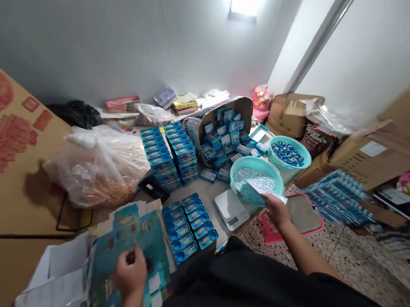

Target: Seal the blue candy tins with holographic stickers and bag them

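My right hand [276, 210] pinches a thin white card [254, 184], whose far end reaches over the pale blue pellets [259, 179] in a turquoise basin [235, 189]. Curled into a loose fist, my left hand [131, 270] is over a stack of flat printed blue cardboard sheets [107, 249]; what its fingers hold, if anything, is hidden. A white digital scale [229, 207] lies beside the basin. Left of the scale, blue packs with round wells [189, 227] are laid out in two columns. Taller stacks of the same blue packs [169, 155] stand behind.
A tipped container [192, 129] spills small blue boxes [227, 141] onto the table. Another basin [308, 163] holds shiny blue packets. A clear bag [99, 165] bulges at left beside a large carton [15, 159]. A pink-edged stool [304, 214] and bundled blue sheets [338, 195] are at right.
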A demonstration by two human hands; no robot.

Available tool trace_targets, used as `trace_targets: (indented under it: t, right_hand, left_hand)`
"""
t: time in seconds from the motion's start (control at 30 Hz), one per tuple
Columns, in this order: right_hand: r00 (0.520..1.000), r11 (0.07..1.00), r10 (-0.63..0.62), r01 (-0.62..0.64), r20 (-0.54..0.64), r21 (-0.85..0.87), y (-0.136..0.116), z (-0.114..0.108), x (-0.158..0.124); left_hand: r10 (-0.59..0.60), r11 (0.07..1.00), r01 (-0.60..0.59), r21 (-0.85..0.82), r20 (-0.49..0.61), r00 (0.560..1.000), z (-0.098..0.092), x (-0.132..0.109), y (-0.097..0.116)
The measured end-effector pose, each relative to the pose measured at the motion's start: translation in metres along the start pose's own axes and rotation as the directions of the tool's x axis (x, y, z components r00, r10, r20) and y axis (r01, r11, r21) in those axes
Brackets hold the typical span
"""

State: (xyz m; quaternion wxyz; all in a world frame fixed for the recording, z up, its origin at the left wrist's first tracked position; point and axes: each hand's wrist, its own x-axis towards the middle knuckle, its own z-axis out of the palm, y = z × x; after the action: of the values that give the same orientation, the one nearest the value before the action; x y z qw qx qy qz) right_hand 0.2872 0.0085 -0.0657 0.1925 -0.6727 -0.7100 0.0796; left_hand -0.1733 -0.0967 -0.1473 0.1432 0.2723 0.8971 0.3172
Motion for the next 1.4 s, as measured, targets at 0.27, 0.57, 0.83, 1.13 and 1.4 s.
trace_targets:
  t: [0.27,0.57,0.83,1.13,1.4]
  right_hand:
    - [0.77,0.727,-0.564,0.634,-0.297,0.263,-0.137,-0.002,-0.021]
    - [0.718,0.623,-0.695,0.623,-0.03,0.473,-0.151,-0.011,-0.009]
    - [0.865,0.521,-0.389,-0.077,0.317,0.85,-0.154,-0.042,0.04]
    - [0.838,0.174,-0.294,-0.426,0.46,0.888,-0.214,-0.035,0.034]
    - [0.691,0.337,-0.572,-0.294,0.443,0.894,-0.227,-0.046,0.022]
  left_hand:
    - [0.664,0.704,-0.177,-0.688,0.548,0.509,-0.018,-0.066,0.156]
    - [0.338,0.815,-0.045,-0.578,0.41,0.847,-0.029,-0.079,0.148]
    - [0.426,0.554,0.056,-0.831,0.341,0.838,-0.067,-0.066,0.147]
    - [0.159,0.721,-0.069,-0.69,0.068,0.985,-0.068,-0.081,0.161]
    - [0.887,0.435,-0.868,0.24,-0.283,0.366,-0.104,-0.105,0.169]
